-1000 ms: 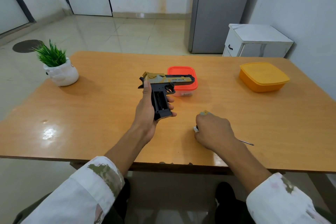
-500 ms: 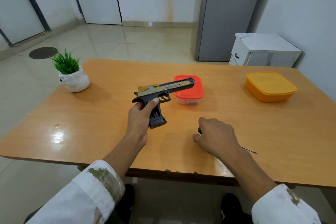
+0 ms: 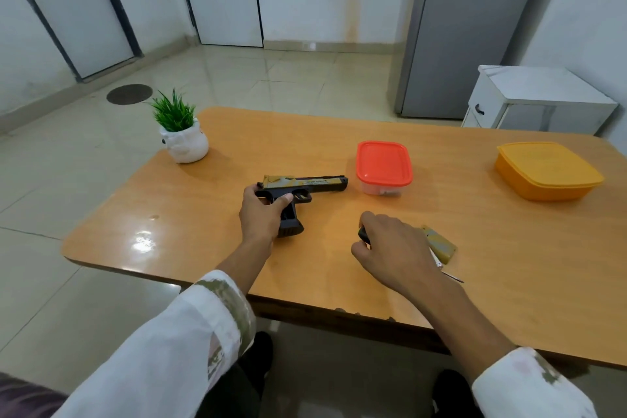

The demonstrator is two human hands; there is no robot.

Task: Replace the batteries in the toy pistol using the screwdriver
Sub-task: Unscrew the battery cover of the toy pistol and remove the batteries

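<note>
Roughly at table centre: your left hand (image 3: pixel 263 217) grips the black-and-gold plastic toy pistol (image 3: pixel 305 187). Fingers and thumb are curled round the black handle just below the trigger guard. The muzzle points to 3 o'clock and the butt angles down toward 5 o'clock, at or just above the orange-brown wooden table (image 3: pixel 339 132). Cannot tell whether the whole pistol lies flat.

Your right hand (image 3: pixel 393 248) sits at 4 o'clock from the pistol, near it but apart, knuckles up. It is curled over the black-handled metal screwdriver (image 3: pixel 363 235). The handle end shows between thumb and forefinger at the hand's 10 o'clock. The thin metal tip pokes out past the wrist at 4 o'clock, low on the table. The rest of the tool is hidden under the palm.

- Olive-gold flat plastic piece (image 3: pixel 439 244): on the table, just beside your right hand at its 3 o'clock; touching or not, cannot tell.
- Clear rectangular tub with a red lid (image 3: pixel 383 163): just beyond the muzzle, at 2 o'clock from the pistol, not touching it.
- Orange lidded plastic box (image 3: pixel 546 170): well apart, far out at 3 o'clock.
- Small green plant in a white ceramic pot (image 3: pixel 179 132): at 10 o'clock from your left hand, near the table's far-left corner.
</note>
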